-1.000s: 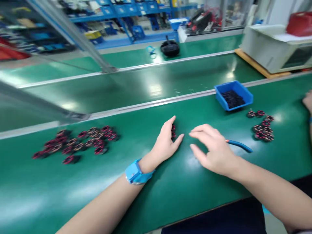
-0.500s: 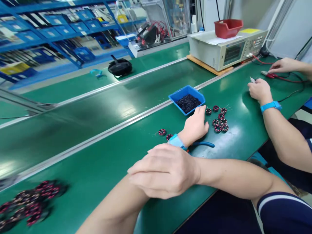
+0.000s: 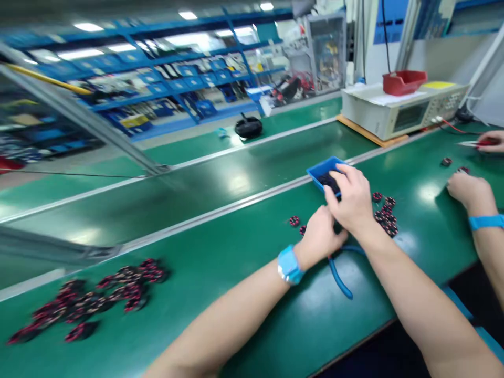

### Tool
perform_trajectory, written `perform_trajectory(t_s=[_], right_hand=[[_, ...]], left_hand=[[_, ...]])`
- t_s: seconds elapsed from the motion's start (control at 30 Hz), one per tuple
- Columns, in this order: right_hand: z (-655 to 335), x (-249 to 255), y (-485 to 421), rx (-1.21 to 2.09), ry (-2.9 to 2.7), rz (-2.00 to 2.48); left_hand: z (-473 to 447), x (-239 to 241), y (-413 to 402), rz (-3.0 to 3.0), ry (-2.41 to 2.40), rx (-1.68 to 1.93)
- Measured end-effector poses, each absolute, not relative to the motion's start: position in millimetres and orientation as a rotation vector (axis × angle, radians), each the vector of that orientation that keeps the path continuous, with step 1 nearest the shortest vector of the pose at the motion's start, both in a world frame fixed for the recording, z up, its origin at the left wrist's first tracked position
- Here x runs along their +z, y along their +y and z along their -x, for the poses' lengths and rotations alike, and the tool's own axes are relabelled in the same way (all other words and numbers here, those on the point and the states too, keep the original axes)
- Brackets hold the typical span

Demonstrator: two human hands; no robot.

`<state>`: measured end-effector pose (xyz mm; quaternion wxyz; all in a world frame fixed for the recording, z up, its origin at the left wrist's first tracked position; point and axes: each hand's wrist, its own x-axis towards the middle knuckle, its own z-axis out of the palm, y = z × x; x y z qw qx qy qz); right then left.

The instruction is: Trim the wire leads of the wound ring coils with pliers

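Note:
My right hand (image 3: 352,198) reaches over the near edge of a small blue bin (image 3: 311,170) of dark small pieces (image 3: 328,181). Its thumb and fingers are apart, and no held thing shows. Just below it, my left hand (image 3: 321,236), with a light-blue band (image 3: 290,265) at the wrist, has its fingers curled together; what they hold, if anything, is hidden. Blue-handled pliers (image 3: 340,281) lie partly under my hands. Two small red-and-black wound coil rings (image 3: 294,221) rest left of my left hand. More coil rings (image 3: 388,215) are clustered right of my right wrist.
A blurred pile of coil rings (image 3: 106,294) spreads over the green bench at left. A metal rail crosses behind the bin. At right, a co-worker's hand (image 3: 470,189) is near more rings, beside a bench instrument (image 3: 405,113) carrying a red bin (image 3: 405,82).
My right hand has left my left forearm and moved to the blue bin. My left hand has drawn back from the bin's corner. The camera view has swung left and up.

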<state>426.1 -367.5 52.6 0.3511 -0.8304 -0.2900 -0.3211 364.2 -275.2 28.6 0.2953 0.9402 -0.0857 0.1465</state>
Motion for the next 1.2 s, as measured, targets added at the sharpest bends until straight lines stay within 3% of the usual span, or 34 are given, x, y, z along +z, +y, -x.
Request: perform_trajectory(t_s=[0.17, 0.3, 0.73, 1.1, 1.2], right_hand=[[-455.6, 28.2, -359.7, -0.451, -0.582, 2.626], [-449.0, 23.0, -347.2, -0.331, -0.667, 2.693], [-464.9, 45.1, -337.6, -0.051, -0.456, 2.919], [-472.0, 45.8, -342.7, -0.34, -0.537, 2.877], [-463.0, 53.3, -352.7, -0.438, -0.642, 2.668]], left_hand=[[-267.7, 28.5, -222.4, -2.325, -0.254, 0.623], [-221.3, 18.8, -206.4, -2.153, -0.02, 0.475], [-228.8, 8.2, -207.6, -1.566, 0.092, 0.178], [-231.4, 15.1, -203.8, -1.594, 0.058, 0.106], [-231.4, 16.6, -203.3, -1.619, 0.031, 0.104]])
